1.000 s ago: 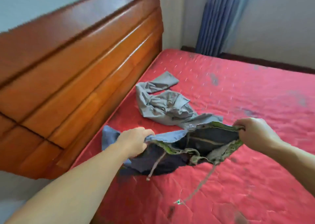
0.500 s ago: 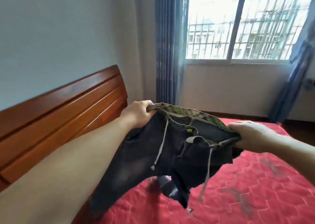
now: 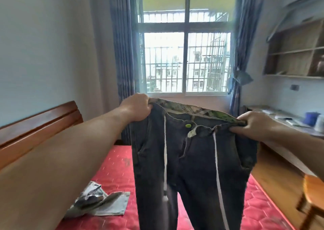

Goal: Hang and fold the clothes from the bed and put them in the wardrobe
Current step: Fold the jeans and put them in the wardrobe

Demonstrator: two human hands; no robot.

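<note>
A barred window (image 3: pixel 185 61) stood between blue curtains (image 3: pixel 121 54). Wooden shelves (image 3: pixel 296 54) hung on the right wall above a desk (image 3: pixel 273 114) bearing a blue cup (image 3: pixel 311 118). A wooden chair (image 3: pixel 313 196) stood lower right.

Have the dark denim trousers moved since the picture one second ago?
Yes. The dark denim trousers went up: they lay on the red mattress, now the left hand and right hand hold them hanging above it.

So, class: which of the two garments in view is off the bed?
The dark jeans, held up by left hand and right hand; the grey garment lies crumpled.
</note>
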